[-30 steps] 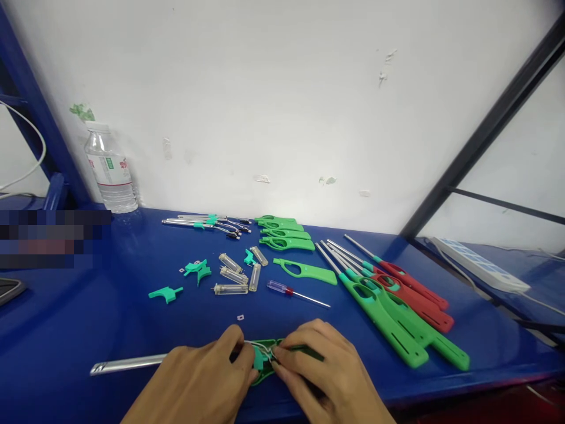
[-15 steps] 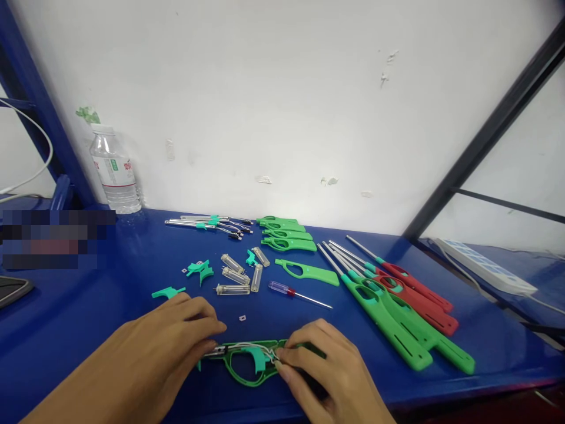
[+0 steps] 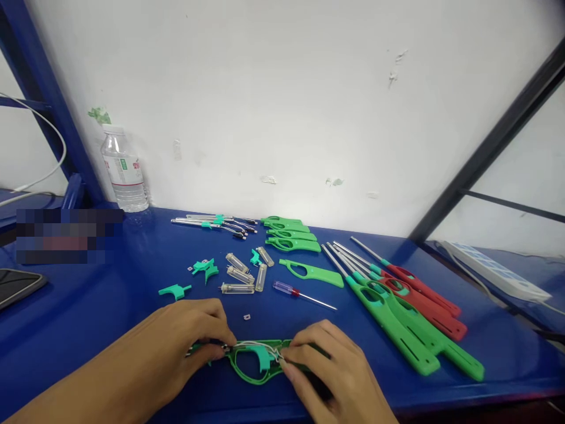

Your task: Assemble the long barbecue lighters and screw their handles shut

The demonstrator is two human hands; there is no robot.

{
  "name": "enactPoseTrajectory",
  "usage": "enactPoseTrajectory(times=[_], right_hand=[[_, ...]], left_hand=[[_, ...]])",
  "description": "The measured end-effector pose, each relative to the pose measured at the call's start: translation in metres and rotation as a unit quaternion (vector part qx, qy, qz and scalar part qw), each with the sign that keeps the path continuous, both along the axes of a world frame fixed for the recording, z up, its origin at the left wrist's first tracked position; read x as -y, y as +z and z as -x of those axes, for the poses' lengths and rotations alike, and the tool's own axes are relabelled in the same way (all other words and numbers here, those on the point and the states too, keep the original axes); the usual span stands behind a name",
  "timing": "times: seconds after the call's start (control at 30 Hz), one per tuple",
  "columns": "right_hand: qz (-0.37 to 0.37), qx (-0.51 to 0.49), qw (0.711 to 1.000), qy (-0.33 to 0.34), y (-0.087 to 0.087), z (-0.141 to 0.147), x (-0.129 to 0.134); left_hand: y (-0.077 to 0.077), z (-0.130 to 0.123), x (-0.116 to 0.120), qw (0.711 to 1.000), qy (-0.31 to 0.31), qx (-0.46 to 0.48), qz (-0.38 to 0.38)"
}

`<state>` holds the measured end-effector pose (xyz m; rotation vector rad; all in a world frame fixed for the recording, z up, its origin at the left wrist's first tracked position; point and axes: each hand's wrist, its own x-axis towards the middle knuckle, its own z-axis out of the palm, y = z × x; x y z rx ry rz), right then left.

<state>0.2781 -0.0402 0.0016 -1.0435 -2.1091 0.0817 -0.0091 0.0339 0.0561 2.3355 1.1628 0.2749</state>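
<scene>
An opened green lighter shell (image 3: 253, 380) lies at the table's front edge, its inside facing up. A teal trigger (image 3: 263, 357) sits in its finger loop, and a thin white wire (image 3: 258, 343) runs along the top of the loop. My left hand (image 3: 194, 335) pinches the shell's neck, where the metal tube goes in; its fingertips cover most of that joint. My right hand (image 3: 329, 368) is closed around the handle end, thumb and index finger at the wire beside the trigger. The handle's inside is mostly hidden under this hand.
Beyond my hands lie clear fuel tanks (image 3: 237, 288), teal triggers (image 3: 175, 291), a screwdriver (image 3: 304, 295) and green half shells (image 3: 311, 272). Metal tubes with wires (image 3: 203, 222) lie at the back. Green and red lighters (image 3: 397, 330) are on the right, a bottle (image 3: 126, 176) at back left.
My left hand has slid right along the neck, and its fingertips now cover the metal piece that showed before. My right hand stays at the wire. The view has shifted slightly left.
</scene>
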Motion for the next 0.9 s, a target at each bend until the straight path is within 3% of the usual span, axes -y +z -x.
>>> enactPoseTrajectory(times=[0.33, 0.9], right_hand=[[0.012, 0.015, 1.0, 0.002, -0.003, -0.002, 0.001], [-0.008, 0.01, 1.0, -0.001, -0.003, 0.0, 0.0]], left_hand=[[-0.026, 0.007, -0.008, 0.995, 0.001, 0.102, 0.017], [-0.018, 0.011, -0.012, 0.986, 0.0, 0.129, 0.107]])
